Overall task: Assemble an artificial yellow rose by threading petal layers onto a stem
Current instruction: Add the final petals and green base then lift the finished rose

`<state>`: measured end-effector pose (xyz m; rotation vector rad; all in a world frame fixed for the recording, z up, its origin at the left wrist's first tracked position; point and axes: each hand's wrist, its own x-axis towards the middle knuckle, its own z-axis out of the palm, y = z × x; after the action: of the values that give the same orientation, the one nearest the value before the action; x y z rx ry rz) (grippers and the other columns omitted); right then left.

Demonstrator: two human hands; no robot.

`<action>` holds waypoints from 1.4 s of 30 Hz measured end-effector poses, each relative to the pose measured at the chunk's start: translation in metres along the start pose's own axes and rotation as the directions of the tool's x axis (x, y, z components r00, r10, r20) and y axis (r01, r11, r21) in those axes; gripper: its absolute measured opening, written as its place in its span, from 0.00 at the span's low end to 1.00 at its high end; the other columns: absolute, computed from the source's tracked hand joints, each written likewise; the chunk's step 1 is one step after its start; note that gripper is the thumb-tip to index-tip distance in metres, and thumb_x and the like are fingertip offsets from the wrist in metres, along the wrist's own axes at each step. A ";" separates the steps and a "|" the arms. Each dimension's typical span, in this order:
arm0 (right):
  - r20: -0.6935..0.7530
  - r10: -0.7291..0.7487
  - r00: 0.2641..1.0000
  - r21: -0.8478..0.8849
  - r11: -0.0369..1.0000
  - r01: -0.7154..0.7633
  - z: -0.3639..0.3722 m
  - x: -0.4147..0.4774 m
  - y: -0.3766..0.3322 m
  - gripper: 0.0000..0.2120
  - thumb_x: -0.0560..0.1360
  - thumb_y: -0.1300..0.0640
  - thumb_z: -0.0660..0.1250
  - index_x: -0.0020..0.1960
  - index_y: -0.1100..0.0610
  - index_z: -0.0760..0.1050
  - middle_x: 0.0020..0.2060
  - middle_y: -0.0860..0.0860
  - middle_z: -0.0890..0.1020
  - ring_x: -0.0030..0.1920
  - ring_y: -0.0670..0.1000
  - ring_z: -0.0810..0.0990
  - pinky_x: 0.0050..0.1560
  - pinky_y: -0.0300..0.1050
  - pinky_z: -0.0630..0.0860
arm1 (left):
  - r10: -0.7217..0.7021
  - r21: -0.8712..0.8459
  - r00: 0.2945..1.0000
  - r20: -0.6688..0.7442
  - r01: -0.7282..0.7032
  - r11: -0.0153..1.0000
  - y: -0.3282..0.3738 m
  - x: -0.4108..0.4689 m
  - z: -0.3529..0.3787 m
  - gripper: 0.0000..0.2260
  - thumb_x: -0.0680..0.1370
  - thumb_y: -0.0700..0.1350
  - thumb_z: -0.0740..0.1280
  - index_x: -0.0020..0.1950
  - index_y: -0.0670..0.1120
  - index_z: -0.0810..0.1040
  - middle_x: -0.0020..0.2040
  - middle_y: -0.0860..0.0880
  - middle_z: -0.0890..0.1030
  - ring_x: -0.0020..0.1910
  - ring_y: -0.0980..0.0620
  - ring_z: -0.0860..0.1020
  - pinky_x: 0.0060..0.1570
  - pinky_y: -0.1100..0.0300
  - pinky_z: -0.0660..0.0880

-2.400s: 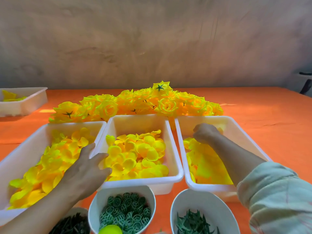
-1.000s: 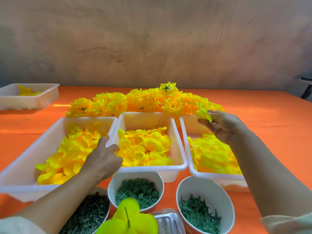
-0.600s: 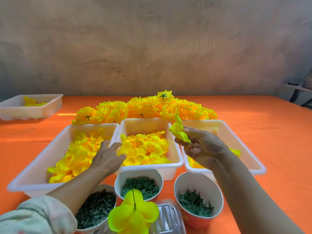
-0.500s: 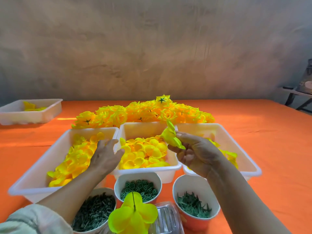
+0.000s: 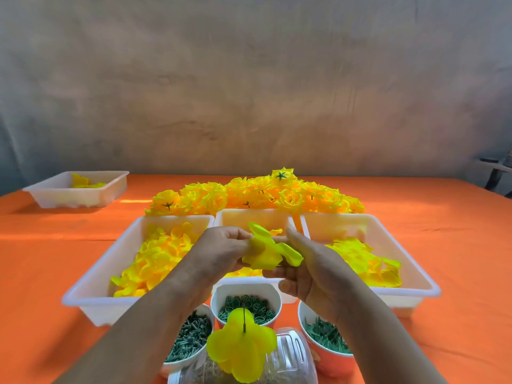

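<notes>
Both my hands meet above the middle white tray (image 5: 250,216). My left hand (image 5: 219,252) and my right hand (image 5: 310,268) each pinch the same yellow petal layer (image 5: 267,252), which hangs crumpled between them. Near the bottom edge, a thin dark stem pin (image 5: 244,320) stands upright with a yellow petal layer (image 5: 241,349) threaded on it, over a clear plastic container (image 5: 288,358). Behind the trays lies a heap of finished yellow roses (image 5: 255,194).
Three white trays hold yellow petals: left tray (image 5: 91,297), middle, and right tray (image 5: 415,289). Three cups of green parts stand in front: (image 5: 188,339), (image 5: 246,307), (image 5: 327,338). Another white tray (image 5: 74,194) sits far left on the orange table (image 5: 457,245).
My right hand carried a petal layer from the right tray toward the middle. My left hand left the tray edge and came up to pinch the same layer.
</notes>
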<state>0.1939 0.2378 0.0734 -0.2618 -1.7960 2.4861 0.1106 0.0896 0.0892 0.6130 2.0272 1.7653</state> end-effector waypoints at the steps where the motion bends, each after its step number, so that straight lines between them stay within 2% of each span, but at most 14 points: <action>1: -0.004 -0.004 1.000 -0.007 1.000 0.004 -0.001 -0.003 0.000 0.21 0.75 0.39 0.62 0.51 0.55 0.83 0.43 0.58 0.84 0.37 0.52 0.82 0.27 0.39 0.73 | -0.005 -0.001 1.000 -0.025 0.005 1.000 0.000 -0.002 -0.001 0.01 0.74 0.39 0.72 0.44 0.42 0.81 0.37 0.46 0.85 0.32 0.57 0.81 0.32 0.67 0.76; 4: 0.069 -0.056 0.996 -0.071 0.996 0.061 -0.005 -0.015 -0.002 0.28 0.67 0.33 0.70 0.58 0.51 0.80 0.54 0.55 0.84 0.48 0.54 0.83 0.34 0.43 0.76 | -0.017 0.021 0.996 -0.085 0.019 1.000 0.002 -0.004 -0.004 0.02 0.75 0.41 0.72 0.44 0.44 0.81 0.37 0.48 0.84 0.30 0.58 0.80 0.34 0.66 0.77; 7: 0.108 -0.093 0.990 -0.251 0.961 0.117 0.000 -0.024 0.000 0.33 0.60 0.37 0.76 0.63 0.44 0.76 0.54 0.48 0.84 0.54 0.50 0.83 0.41 0.45 0.77 | -0.025 0.017 0.995 -0.092 0.027 0.999 0.002 -0.008 -0.006 0.02 0.75 0.43 0.71 0.44 0.45 0.80 0.38 0.48 0.85 0.32 0.56 0.80 0.42 0.60 0.77; 9: 0.034 -0.130 0.991 -0.312 0.941 0.134 0.004 -0.024 0.003 0.27 0.63 0.44 0.79 0.60 0.44 0.76 0.48 0.46 0.85 0.50 0.49 0.84 0.40 0.44 0.77 | -0.028 0.013 0.996 -0.084 0.029 0.999 0.001 -0.010 -0.006 0.02 0.75 0.43 0.71 0.44 0.45 0.81 0.39 0.47 0.84 0.36 0.53 0.80 0.45 0.57 0.77; 13: -0.104 -0.163 0.981 -0.259 0.957 0.132 0.009 -0.020 0.006 0.05 0.76 0.57 0.69 0.49 0.57 0.80 0.37 0.52 0.84 0.36 0.48 0.83 0.29 0.37 0.71 | -0.046 -0.014 0.999 0.013 0.046 0.999 0.000 -0.018 -0.008 0.07 0.72 0.46 0.74 0.47 0.45 0.82 0.44 0.44 0.83 0.44 0.49 0.79 0.50 0.54 0.77; 17: -0.135 -0.174 0.975 -0.220 0.965 0.142 0.009 -0.020 0.007 0.08 0.77 0.59 0.67 0.51 0.63 0.80 0.39 0.59 0.83 0.33 0.49 0.81 0.26 0.36 0.70 | -0.062 0.065 0.988 0.143 0.053 0.996 0.002 -0.028 -0.012 0.16 0.62 0.50 0.78 0.46 0.47 0.84 0.43 0.48 0.86 0.40 0.53 0.83 0.48 0.58 0.78; 22: -0.106 -0.210 0.972 -0.195 0.963 0.187 0.013 -0.023 0.007 0.05 0.76 0.59 0.68 0.46 0.60 0.81 0.40 0.59 0.84 0.34 0.51 0.81 0.27 0.37 0.69 | -0.003 0.122 0.995 0.100 -0.009 0.992 -0.001 -0.030 -0.012 0.18 0.61 0.44 0.74 0.50 0.43 0.84 0.45 0.43 0.86 0.43 0.50 0.82 0.53 0.52 0.78; 25: -0.097 -0.227 0.969 -0.182 0.961 0.207 0.014 -0.024 0.006 0.06 0.77 0.58 0.67 0.49 0.60 0.81 0.40 0.58 0.85 0.36 0.51 0.82 0.27 0.37 0.70 | 0.026 0.147 0.997 0.069 -0.036 0.989 -0.003 -0.029 -0.012 0.13 0.66 0.44 0.76 0.49 0.43 0.85 0.42 0.44 0.84 0.40 0.53 0.79 0.49 0.55 0.79; 31: -0.101 -0.228 0.968 -0.045 0.973 0.224 0.017 -0.021 0.004 0.10 0.72 0.59 0.70 0.51 0.60 0.81 0.44 0.57 0.85 0.38 0.50 0.84 0.26 0.39 0.77 | 0.090 0.185 0.995 -0.040 -0.081 0.979 -0.005 -0.030 -0.012 0.02 0.75 0.47 0.73 0.45 0.51 0.85 0.27 0.61 0.76 0.27 0.65 0.74 0.30 0.65 0.76; 34: -0.119 -0.341 0.932 -0.080 0.939 0.334 0.021 -0.021 0.006 0.02 0.70 0.61 0.72 0.41 0.56 0.83 0.39 0.56 0.85 0.38 0.51 0.84 0.34 0.40 0.80 | -0.033 -0.057 0.998 -0.046 0.031 0.998 -0.004 -0.033 -0.011 0.03 0.79 0.47 0.68 0.48 0.50 0.81 0.25 0.54 0.74 0.25 0.57 0.76 0.28 0.60 0.77; 36: -0.126 -0.536 0.835 -0.394 0.800 0.454 0.020 -0.021 0.012 0.10 0.72 0.62 0.73 0.39 0.47 0.84 0.37 0.50 0.85 0.38 0.50 0.83 0.39 0.41 0.79 | -0.142 -0.339 0.990 0.007 0.136 0.931 0.001 -0.036 -0.011 0.07 0.81 0.50 0.64 0.53 0.48 0.77 0.29 0.46 0.79 0.30 0.48 0.82 0.29 0.56 0.79; 38: -0.004 -0.729 0.684 -0.715 0.480 0.508 0.020 -0.021 0.018 0.09 0.72 0.58 0.73 0.42 0.43 0.83 0.40 0.43 0.84 0.41 0.44 0.82 0.44 0.37 0.76 | -0.178 -0.465 0.980 0.094 0.201 0.862 0.004 -0.035 -0.015 0.17 0.79 0.58 0.62 0.58 0.46 0.77 0.38 0.40 0.84 0.38 0.40 0.85 0.33 0.52 0.81; 40: 0.127 -0.807 0.577 -0.812 0.249 0.528 0.021 -0.022 0.025 0.09 0.70 0.59 0.70 0.46 0.48 0.84 0.45 0.41 0.83 0.48 0.40 0.80 0.48 0.29 0.73 | -0.154 -0.485 0.976 0.154 0.210 0.849 0.002 -0.035 -0.019 0.24 0.74 0.61 0.66 0.61 0.45 0.78 0.45 0.38 0.85 0.42 0.38 0.85 0.37 0.50 0.82; 42: 0.189 -0.829 0.527 -0.834 0.147 0.532 0.021 -0.022 0.030 0.11 0.68 0.62 0.69 0.48 0.53 0.84 0.50 0.45 0.83 0.51 0.41 0.79 0.51 0.26 0.71 | -0.114 -0.470 0.982 0.149 0.172 0.866 -0.002 -0.037 -0.019 0.26 0.68 0.51 0.75 0.63 0.43 0.77 0.48 0.39 0.85 0.43 0.40 0.84 0.39 0.51 0.82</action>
<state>0.2138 0.2055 0.0534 0.1511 -2.0794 0.7398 0.1311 0.0535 0.0895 0.3827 1.4269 1.9858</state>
